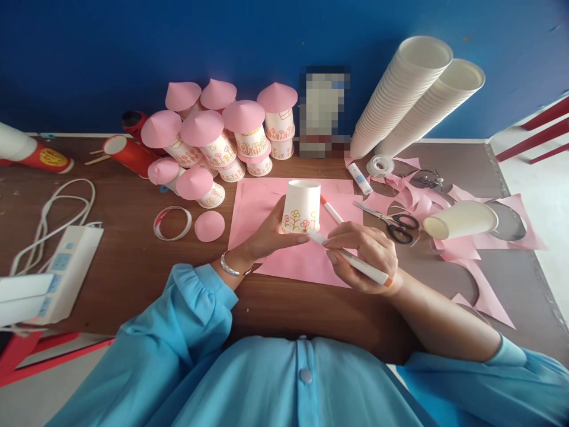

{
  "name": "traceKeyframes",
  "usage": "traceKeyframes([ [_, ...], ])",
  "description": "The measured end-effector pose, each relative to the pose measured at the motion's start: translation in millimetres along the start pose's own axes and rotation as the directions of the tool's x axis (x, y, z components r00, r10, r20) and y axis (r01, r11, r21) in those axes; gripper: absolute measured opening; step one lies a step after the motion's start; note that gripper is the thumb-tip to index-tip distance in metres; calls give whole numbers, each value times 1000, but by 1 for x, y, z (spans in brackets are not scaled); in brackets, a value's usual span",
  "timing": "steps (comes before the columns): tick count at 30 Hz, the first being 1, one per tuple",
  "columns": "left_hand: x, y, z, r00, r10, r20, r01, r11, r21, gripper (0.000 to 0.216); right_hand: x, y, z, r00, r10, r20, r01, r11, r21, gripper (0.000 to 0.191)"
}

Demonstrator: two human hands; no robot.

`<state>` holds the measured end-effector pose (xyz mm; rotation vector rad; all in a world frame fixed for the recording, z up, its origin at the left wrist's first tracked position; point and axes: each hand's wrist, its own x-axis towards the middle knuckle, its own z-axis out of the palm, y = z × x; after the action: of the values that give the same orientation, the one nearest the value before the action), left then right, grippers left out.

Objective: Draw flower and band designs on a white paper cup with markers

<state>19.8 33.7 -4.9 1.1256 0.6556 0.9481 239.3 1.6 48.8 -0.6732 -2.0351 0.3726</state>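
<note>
An upturned white paper cup point(302, 204) with small red and yellow flowers drawn near its rim stands on a pink paper sheet point(284, 261). My left hand point(271, 234) is wrapped round the cup's left side and holds it. My right hand point(362, 255) pinches a white marker pen point(351, 261), whose tip touches the cup's lower right side. A second marker point(332, 210) with an orange end lies on the pink sheet behind the cup.
Several finished cups with pink cone lids point(213, 139) crowd the back. Two stacks of white cups point(409, 95) lean against the blue wall. Scissors point(393, 222), a glue stick point(359, 178), a tape roll point(380, 165), a lying cup point(460, 219), pink scraps point(484, 293), a power strip point(66, 267).
</note>
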Motion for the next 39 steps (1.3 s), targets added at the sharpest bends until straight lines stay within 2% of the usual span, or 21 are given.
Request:
traceKeyframes([
  [5, -1, -7, -4, 999, -35, -8, 35, 999, 32, 77, 0, -1, 0, 1000, 1, 16, -1, 1000, 19, 16],
  [12, -1, -6, -5, 1000, -21, 9, 20, 999, 33, 81, 4, -1, -2, 1000, 20, 7, -20, 998, 51, 17],
  [20, 0, -2, -3, 1000, -4, 5, 4, 1000, -20, 75, 1, 3, -5, 990, 63, -127, -43, 988, 149, 13],
  [23, -1, -3, -4, 1000, -9, -8, 9, 1000, -26, 75, -5, 7, -3, 977, 112, -180, -80, 980, 180, 17],
  [30, -2, -10, -9, 1000, -20, -12, 19, 999, -43, 74, -8, 19, 5, 958, 115, -264, -100, 992, 71, 23],
  [33, -2, -8, -8, 999, -44, -10, 43, 996, -76, 75, -10, 25, 8, 956, 153, -250, -143, 988, 58, 23],
  [35, -2, -6, -7, 998, -66, -11, 65, 994, -88, 76, -11, 29, 9, 963, 187, -195, -177, 982, 68, 29],
  [39, -2, -2, -5, 997, -74, 3, 74, 993, -87, 76, -10, 37, 11, 983, 166, -74, -161, 985, 63, 72],
])
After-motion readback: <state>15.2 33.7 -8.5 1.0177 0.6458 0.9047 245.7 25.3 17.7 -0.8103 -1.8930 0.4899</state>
